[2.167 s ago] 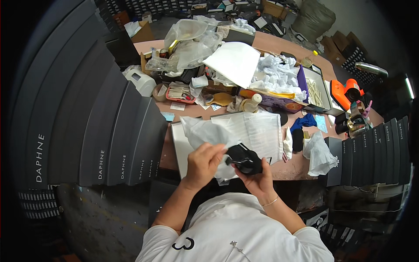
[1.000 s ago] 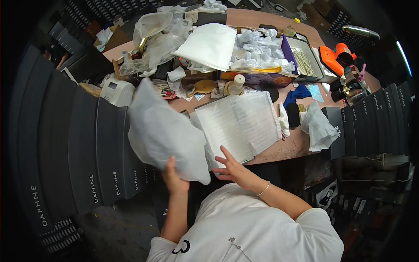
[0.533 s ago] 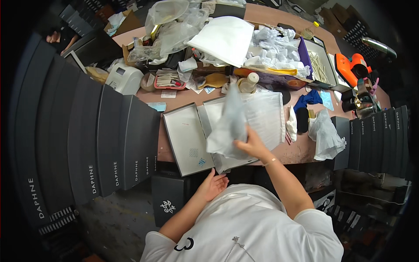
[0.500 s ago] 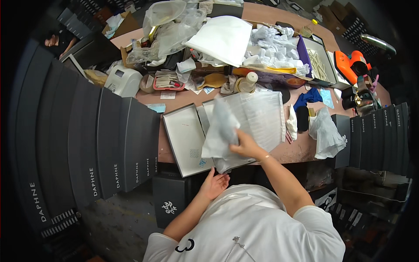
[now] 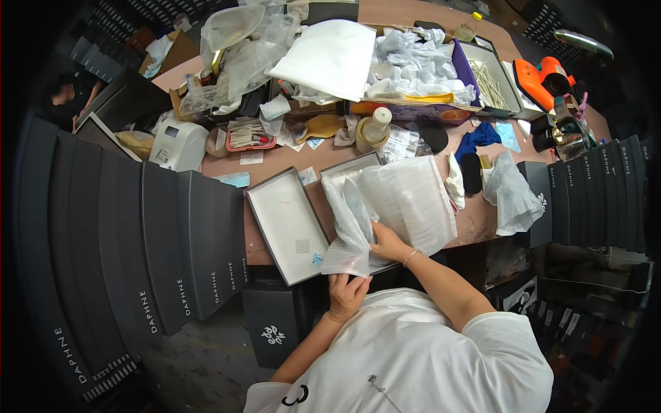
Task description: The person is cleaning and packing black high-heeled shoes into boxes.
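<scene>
A translucent white bag (image 5: 351, 237), wrapped round something greyish I cannot make out, hangs over the near end of an open shoebox (image 5: 352, 164). My right hand (image 5: 390, 244) is closed on the bag's right side. At its near lower edge, my left hand (image 5: 348, 296) pinches the bag between thumb and fingers. White padded wrapping (image 5: 416, 203) lies across the box and covers most of it. Just to the left rests an empty white-lined box half (image 5: 281, 217).
Dark shoeboxes (image 5: 158, 241) stand in a tall row at left, and more boxes (image 5: 592, 199) at right. Farther back are a pump bottle (image 5: 375, 129), crumpled paper (image 5: 420, 65), a white machine (image 5: 177, 143) and an orange tool (image 5: 533, 86). A person (image 5: 72, 96) is at far left.
My right hand has lowered the bag onto the box's near end. My left hand, open before, has moved up to the right and taken hold of the bag's edge.
</scene>
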`<state>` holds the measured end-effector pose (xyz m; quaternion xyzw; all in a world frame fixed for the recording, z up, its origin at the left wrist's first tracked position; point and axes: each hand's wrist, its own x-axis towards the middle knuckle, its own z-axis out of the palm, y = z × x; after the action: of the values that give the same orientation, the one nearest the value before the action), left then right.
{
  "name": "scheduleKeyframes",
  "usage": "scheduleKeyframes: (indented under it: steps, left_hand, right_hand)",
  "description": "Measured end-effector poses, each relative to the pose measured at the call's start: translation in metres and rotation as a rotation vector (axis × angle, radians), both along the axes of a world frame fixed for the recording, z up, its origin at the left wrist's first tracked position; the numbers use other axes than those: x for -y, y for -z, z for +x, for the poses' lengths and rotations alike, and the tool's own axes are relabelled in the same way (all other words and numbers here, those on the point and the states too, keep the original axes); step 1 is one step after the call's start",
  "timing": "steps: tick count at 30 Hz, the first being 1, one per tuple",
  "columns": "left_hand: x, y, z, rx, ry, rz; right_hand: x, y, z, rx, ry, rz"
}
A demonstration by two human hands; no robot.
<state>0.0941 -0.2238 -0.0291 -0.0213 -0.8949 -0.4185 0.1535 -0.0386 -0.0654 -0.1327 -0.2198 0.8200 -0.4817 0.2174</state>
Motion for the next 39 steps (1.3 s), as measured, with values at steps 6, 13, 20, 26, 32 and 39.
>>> scheduleKeyframes:
  steps: [6, 13, 20, 26, 32, 39]
  left_hand:
    - [0.020, -0.001, 0.016, -0.059, 0.075, -0.032]
    - [0.017, -0.025, -0.011, 0.012, 0.268, 0.127]
    - [0.028, 0.022, -0.009, 0.169, 0.217, -0.058]
    - [-0.012, 0.029, -0.102, 0.254, 0.399, 0.060]
    - [-0.055, 0.048, -0.149, 0.768, 0.693, -0.944]
    - [-0.043, 0.080, -0.141, 0.307, 0.534, -0.789]
  right_hand:
    - [-0.007, -0.039, 0.011, -0.160, 0.044, 0.010]
    - [-0.008, -0.001, 0.013, -0.110, -0.041, 0.145]
    - [0.012, -0.026, 0.010, -0.008, -0.151, 0.375]
    - [-0.035, -0.026, 0.023, 0.096, 0.202, -0.259]
    - [-0.125, -0.130, 0.027, -0.025, 0.676, -0.064]
    - [-0.283, -0.169, 0.024, -0.585, 1.181, 0.568]
